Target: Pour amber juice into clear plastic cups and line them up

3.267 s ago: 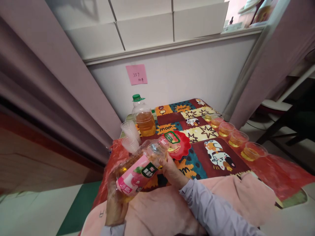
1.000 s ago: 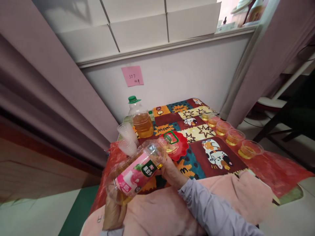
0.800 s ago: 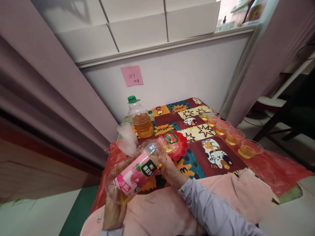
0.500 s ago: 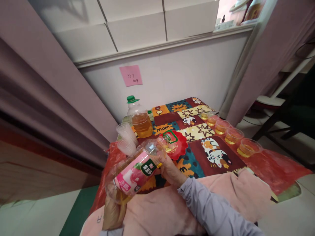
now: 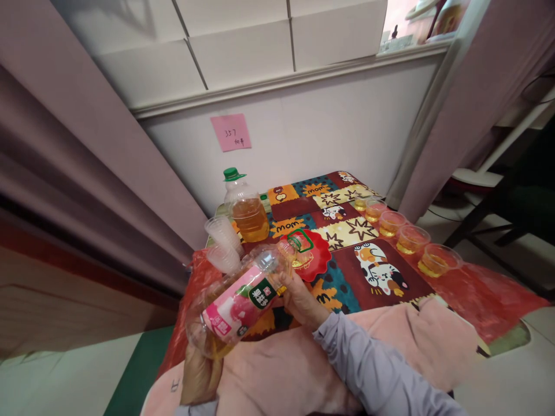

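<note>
A large clear bottle [image 5: 240,300] with a pink label and amber liquid lies tilted in front of me, its neck pointing up and to the right. My left hand [image 5: 200,370] is closed around its base end. My right hand [image 5: 301,297] grips it near the shoulder; the fingertips are partly hidden. A green ring [image 5: 310,240] sits at the neck, which overlaps a red scalloped plate [image 5: 321,260] on the table. Several stacked clear cups [image 5: 223,242] stand left of the bottle's shoulder.
A second bottle [image 5: 249,216] with a green cap stands at the back left, part full of amber liquid. Along the right edge runs a row of several clear cups [image 5: 411,240] holding yellow liquid. A patterned mat [image 5: 381,271] and red plastic sheet [image 5: 494,294] cover the table.
</note>
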